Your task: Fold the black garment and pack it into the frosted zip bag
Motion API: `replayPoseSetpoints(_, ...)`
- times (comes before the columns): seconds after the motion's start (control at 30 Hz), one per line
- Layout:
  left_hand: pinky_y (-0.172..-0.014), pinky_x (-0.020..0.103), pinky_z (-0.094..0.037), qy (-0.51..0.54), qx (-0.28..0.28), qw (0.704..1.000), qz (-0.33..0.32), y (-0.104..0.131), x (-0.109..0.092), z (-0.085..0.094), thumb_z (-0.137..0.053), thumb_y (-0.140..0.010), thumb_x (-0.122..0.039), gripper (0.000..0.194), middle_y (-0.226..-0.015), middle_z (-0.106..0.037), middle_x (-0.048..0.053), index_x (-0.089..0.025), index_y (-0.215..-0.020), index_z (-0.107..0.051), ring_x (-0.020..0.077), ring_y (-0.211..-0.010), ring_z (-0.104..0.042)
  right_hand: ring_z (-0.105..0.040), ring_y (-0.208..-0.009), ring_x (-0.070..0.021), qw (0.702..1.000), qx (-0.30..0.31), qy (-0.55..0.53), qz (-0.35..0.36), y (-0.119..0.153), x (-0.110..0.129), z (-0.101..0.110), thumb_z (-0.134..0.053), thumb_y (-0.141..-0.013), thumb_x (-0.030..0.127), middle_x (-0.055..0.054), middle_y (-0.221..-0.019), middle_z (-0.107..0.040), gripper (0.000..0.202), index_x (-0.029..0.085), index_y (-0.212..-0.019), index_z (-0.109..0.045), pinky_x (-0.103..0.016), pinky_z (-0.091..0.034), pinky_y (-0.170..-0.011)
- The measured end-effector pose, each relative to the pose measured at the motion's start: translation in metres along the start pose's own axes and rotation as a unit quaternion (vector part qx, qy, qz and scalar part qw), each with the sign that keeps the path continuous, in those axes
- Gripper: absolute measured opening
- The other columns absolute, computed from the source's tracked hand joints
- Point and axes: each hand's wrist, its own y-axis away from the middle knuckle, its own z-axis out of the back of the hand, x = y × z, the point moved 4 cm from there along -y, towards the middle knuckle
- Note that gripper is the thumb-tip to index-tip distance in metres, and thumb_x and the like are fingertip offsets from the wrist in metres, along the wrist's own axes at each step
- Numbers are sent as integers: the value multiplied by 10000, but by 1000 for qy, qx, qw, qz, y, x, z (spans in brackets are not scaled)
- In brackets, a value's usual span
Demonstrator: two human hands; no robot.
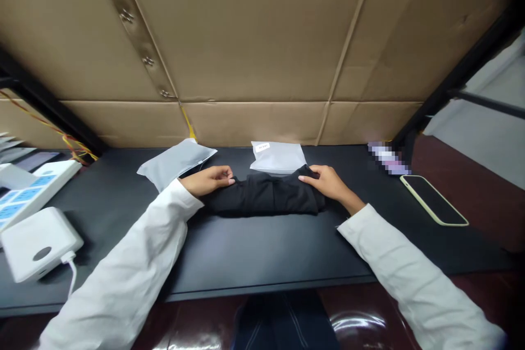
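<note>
A folded black garment [266, 194] lies on the black tabletop, wider than it is deep. At its left end, my left hand [210, 179] pinches the upper edge between thumb and fingers. My right hand [326, 181] grips the upper right corner the same way, raising a small peak of cloth there. What kind of garment it is cannot be made out. Just behind it lies a flat frosted plastic bag [279, 157] with a white label. A fuller frosted bag [174, 161] sits behind my left forearm and wrist.
On the left are a white power strip [49, 175] and a white charger box [41, 243] with a cable. A phone [435, 200] and a blurred-out item [389, 158] lie to the right. Cardboard [254, 38] walls the back; the table's front edge [262, 289] is near me.
</note>
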Motion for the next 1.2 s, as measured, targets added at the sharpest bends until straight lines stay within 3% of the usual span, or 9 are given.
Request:
replayPoseSetpoints(0.1, -616, 274, -410, -94, -77, 990, 69, -9, 20, 3, -559, -747, -601, 408, -680, -588, 4, -196, -776, -513, 175, -670, -546, -605, -736, -215, 997, -42, 69, 7, -3, -5, -2, -642, -807, 500, -47, -780, -692, 328, 179, -754, -685, -312, -443, -694)
replayPoseSetpoints(0.3, -751, 339, -447, -155, -104, 977, 107, -11, 21, -2, -514, -764, -518, 324, -810, -662, 55, -201, -824, -547, 239, -819, -628, -601, -744, -191, 987, -98, 123, 19, -1, -6, -5, -683, -799, 400, -102, -1015, -673, 303, 156, -977, -699, -329, -473, -749)
replayPoseSetpoints(0.43, -743, 330, -446, -129, -73, 985, 91, -8, 19, 2, -556, -714, -613, 426, -838, -656, 56, -202, -822, -550, 235, -828, -610, -600, -748, -194, 986, -97, 138, 19, -3, -10, -4, -687, -800, 402, -103, -1003, -674, 318, 157, -1002, -699, -333, -471, -745)
replayPoseSetpoints(0.6, -582, 271, -393, -42, 9, 993, 106, -5, 24, 4, -654, -608, -694, 534, -671, -595, 4, -198, -766, -533, 172, -640, -544, -586, -731, -187, 986, -104, 133, -5, -5, -15, -2, -686, -790, 389, -60, -871, -656, 251, 179, -927, -697, -320, -454, -729)
replayPoseSetpoints(0.73, -600, 273, -395, -105, -29, 984, 138, -3, 23, 8, -686, -582, -687, 523, -671, -612, 16, -194, -711, -566, 183, -669, -553, -562, -705, -178, 982, -110, 150, -11, -5, -14, 0, -695, -763, 363, -50, -864, -622, 206, 186, -867, -677, -320, -442, -705)
replayPoseSetpoints(0.97, -655, 281, -426, -156, -15, 972, 172, 11, 20, 14, -679, -563, -738, 571, -776, -677, 45, -198, -744, -642, 231, -755, -614, -584, -791, -190, 991, -63, 111, -24, -2, -10, 8, -673, -670, 228, -20, -842, -643, 172, 209, -829, -611, -306, -449, -747)
replayPoseSetpoints(1.1, -719, 305, -440, -202, 15, 958, 203, 14, 25, 12, -693, -526, -758, 616, -832, -682, 69, -194, -770, -657, 262, -818, -624, -619, -874, -199, 995, 4, 101, 3, 0, -5, 8, -582, -697, 137, -34, -966, -687, 314, 225, -994, -637, -296, -445, -796)
replayPoseSetpoints(1.2, -741, 326, -447, -230, 4, 951, 205, 11, 22, 9, -698, -499, -766, 637, -838, -673, 91, -187, -759, -632, 288, -852, -626, -633, -903, -212, 988, 47, 144, 26, 2, -2, 4, -511, -752, 123, -57, -1005, -704, 298, 223, -986, -666, -300, -437, -823)
